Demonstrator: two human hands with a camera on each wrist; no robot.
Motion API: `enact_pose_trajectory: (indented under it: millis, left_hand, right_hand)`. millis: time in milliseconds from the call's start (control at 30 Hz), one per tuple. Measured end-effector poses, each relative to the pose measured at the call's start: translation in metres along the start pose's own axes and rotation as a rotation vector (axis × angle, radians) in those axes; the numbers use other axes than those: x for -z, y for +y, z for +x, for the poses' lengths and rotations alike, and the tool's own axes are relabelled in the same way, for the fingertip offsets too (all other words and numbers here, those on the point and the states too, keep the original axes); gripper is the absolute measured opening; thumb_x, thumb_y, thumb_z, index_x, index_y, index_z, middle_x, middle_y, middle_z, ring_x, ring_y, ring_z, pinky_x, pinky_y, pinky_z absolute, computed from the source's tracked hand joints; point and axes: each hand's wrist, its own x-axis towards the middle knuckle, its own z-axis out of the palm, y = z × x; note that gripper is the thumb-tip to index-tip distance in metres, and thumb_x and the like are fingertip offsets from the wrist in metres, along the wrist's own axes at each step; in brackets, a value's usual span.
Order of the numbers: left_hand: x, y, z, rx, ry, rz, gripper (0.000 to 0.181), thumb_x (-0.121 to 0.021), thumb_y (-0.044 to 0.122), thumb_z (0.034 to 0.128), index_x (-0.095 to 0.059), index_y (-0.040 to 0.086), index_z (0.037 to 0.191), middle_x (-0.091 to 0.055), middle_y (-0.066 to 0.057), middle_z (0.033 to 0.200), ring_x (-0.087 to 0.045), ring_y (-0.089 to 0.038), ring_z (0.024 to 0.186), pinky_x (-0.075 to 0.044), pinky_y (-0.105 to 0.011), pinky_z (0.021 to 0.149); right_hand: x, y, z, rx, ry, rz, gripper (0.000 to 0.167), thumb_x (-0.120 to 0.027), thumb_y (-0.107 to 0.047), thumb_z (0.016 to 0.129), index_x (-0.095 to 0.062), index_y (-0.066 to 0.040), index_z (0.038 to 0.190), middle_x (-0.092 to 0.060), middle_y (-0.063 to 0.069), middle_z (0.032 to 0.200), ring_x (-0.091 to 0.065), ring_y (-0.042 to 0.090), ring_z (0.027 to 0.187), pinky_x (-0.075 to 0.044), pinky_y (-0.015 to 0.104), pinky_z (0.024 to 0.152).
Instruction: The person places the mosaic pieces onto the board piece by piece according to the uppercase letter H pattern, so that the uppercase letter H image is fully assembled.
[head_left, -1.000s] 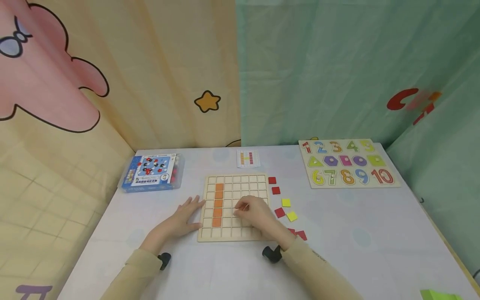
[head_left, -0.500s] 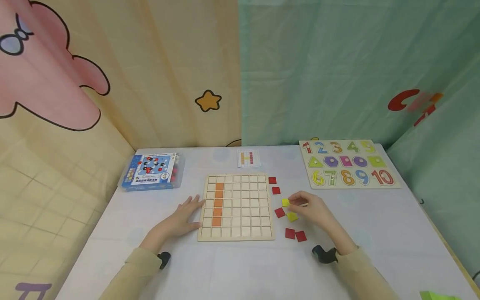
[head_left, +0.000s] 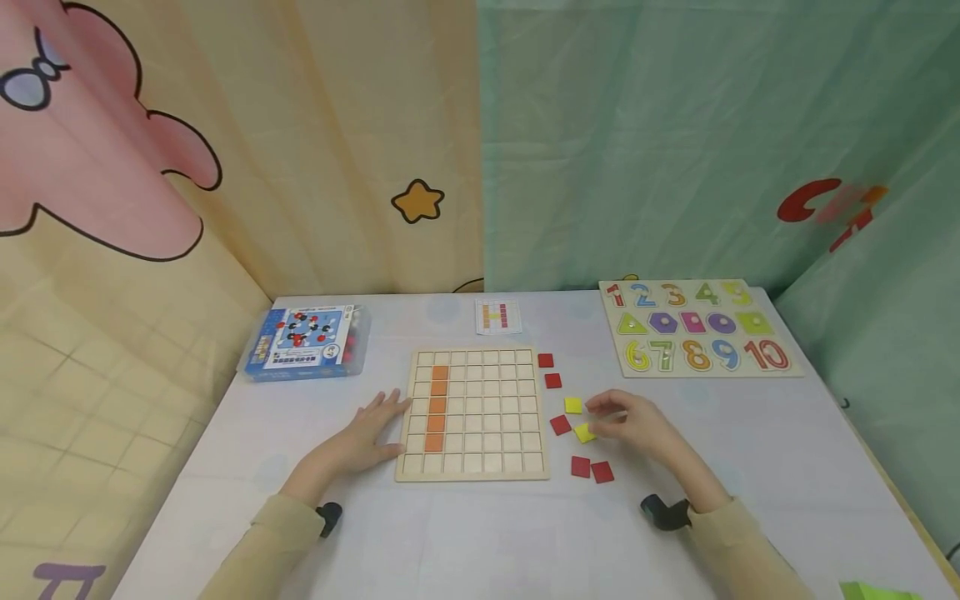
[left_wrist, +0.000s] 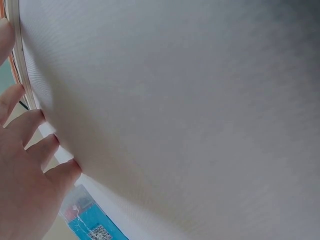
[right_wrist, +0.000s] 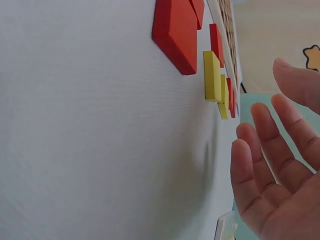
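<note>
A wooden grid board [head_left: 480, 473] lies flat on the table, with several orange square tiles [head_left: 437, 406] in one column at its left. My left hand [head_left: 363, 437] rests beside it, fingers spread, thumb and fingertips at its left edge. In the left wrist view, that hand's fingers [left_wrist: 30, 125] are stretched out. To the right of the board, my right hand [head_left: 637, 425] hovers by two yellow tiles [head_left: 573, 405], fingers loosely bent and holding nothing. The right wrist view shows its fingers [right_wrist: 270, 135] apart from the yellow tile [right_wrist: 212, 75]. Several red tiles [head_left: 559, 425] lie around.
Behind the board lies a small pattern card [head_left: 498, 317]. A plastic box with a blue molecule label [head_left: 303, 342] sits at the back left. At the back right is a number and shape puzzle board [head_left: 697, 329]. A green object [head_left: 877, 590] shows at the bottom right.
My right hand has moved from above the board's middle rightward to the loose tiles, then slightly farther right, its fingertips off the yellow tile. The left hand has stayed put.
</note>
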Motion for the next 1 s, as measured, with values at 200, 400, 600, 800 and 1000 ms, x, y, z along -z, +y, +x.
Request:
enact_pose_trajectory:
  millis: [200, 400, 600, 800, 1000]
  left_hand:
    - [0.0, 0.001, 0.0, 0.0, 0.001, 0.0, 0.076, -0.07, 0.025, 0.0909, -0.031, 0.011, 0.155, -0.013, -0.016, 0.165, -0.001, -0.04, 0.153, -0.004, -0.062, 0.121]
    - [-0.001, 0.0, 0.0, 0.005, 0.006, 0.005, 0.076, -0.07, 0.025, 0.0911, -0.031, 0.012, 0.155, -0.012, -0.016, 0.165, -0.001, -0.04, 0.153, -0.005, -0.061, 0.122]
    - [-0.001, 0.0, 0.001, 0.013, 0.008, 0.007, 0.076, -0.07, 0.025, 0.0907, -0.031, 0.012, 0.155, -0.013, -0.015, 0.166, -0.001, -0.039, 0.153, -0.006, -0.06, 0.122]
    - [0.0, 0.0, 0.001, 0.013, 0.008, 0.002, 0.076, -0.07, 0.024, 0.0909, -0.031, 0.012, 0.155, -0.012, -0.015, 0.166, -0.001, -0.039, 0.153, -0.005, -0.06, 0.122]
    - [-0.001, 0.0, 0.001, 0.007, 0.012, 0.006, 0.076, -0.07, 0.025, 0.0909, -0.031, 0.012, 0.155, -0.013, -0.015, 0.166, -0.002, -0.04, 0.153, -0.006, -0.06, 0.122]
  right_hand:
    - [-0.004, 0.003, 0.002, -0.001, -0.046, -0.028, 0.031, -0.077, -0.012, 0.084, -0.069, -0.011, 0.113, -0.069, 0.006, 0.112, -0.062, 0.024, 0.106, -0.053, 0.048, 0.098]
    - [-0.01, 0.003, 0.002, -0.042, -0.054, -0.1, 0.029, -0.079, -0.014, 0.081, -0.071, -0.015, 0.109, -0.067, 0.004, 0.11, -0.058, 0.022, 0.1, -0.057, 0.042, 0.091]
    - [-0.012, 0.004, 0.005, 0.038, -0.05, -0.181, 0.028, -0.08, -0.011, 0.08, -0.073, -0.013, 0.107, -0.066, 0.003, 0.107, -0.057, 0.019, 0.096, -0.057, 0.04, 0.09]
    - [-0.014, 0.001, 0.007, 0.062, -0.047, -0.242, 0.026, -0.081, -0.01, 0.079, -0.074, -0.011, 0.104, -0.065, 0.002, 0.102, -0.056, 0.016, 0.091, -0.057, 0.039, 0.088]
    - [-0.015, -0.003, 0.006, 0.03, -0.044, -0.239, 0.021, -0.082, -0.009, 0.078, -0.07, -0.011, 0.095, -0.059, 0.002, 0.091, -0.053, 0.017, 0.085, -0.054, 0.033, 0.081]
